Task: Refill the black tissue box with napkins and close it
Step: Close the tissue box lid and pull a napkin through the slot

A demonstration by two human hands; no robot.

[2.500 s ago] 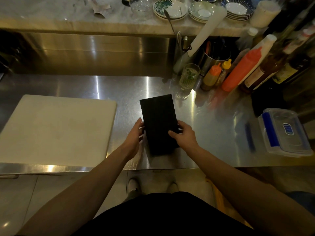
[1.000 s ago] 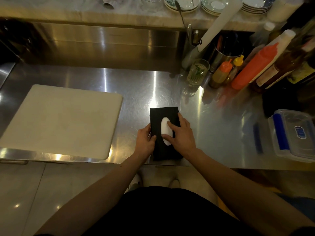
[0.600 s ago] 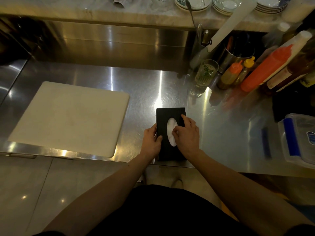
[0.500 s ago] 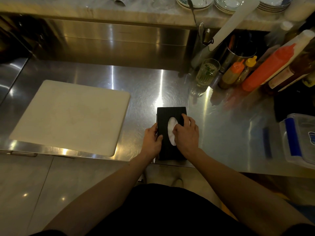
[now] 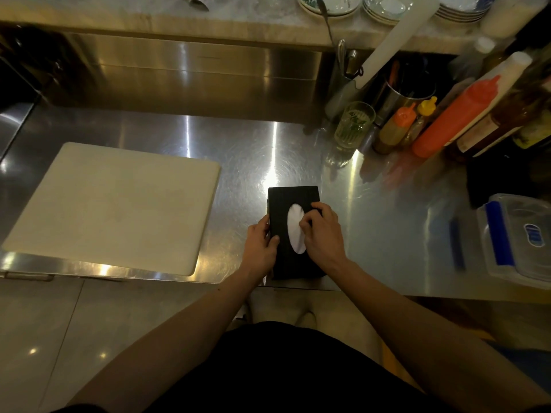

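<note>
The black tissue box (image 5: 293, 195) lies flat near the front edge of the steel counter (image 5: 387, 222), its oval slot facing up. White napkin (image 5: 295, 231) shows through the slot. My left hand (image 5: 261, 244) grips the box's left side, thumb on the top face. My right hand (image 5: 323, 232) rests on the right half of the top, its fingertips pinched at the slot's right rim on the napkin. The box's right side is hidden under that hand.
A pale cutting board (image 5: 116, 204) lies to the left. At the back right stand a glass (image 5: 353, 125), squeeze bottles (image 5: 453, 117) and a utensil pot (image 5: 402, 93). A clear lidded plastic container (image 5: 518, 236) sits at the right. Plates (image 5: 331, 4) sit on the shelf above.
The box was turned over from its plain black side to slot up. My right hand's fingers have since curled in at the slot on the napkin; the left hand keeps its grip.
</note>
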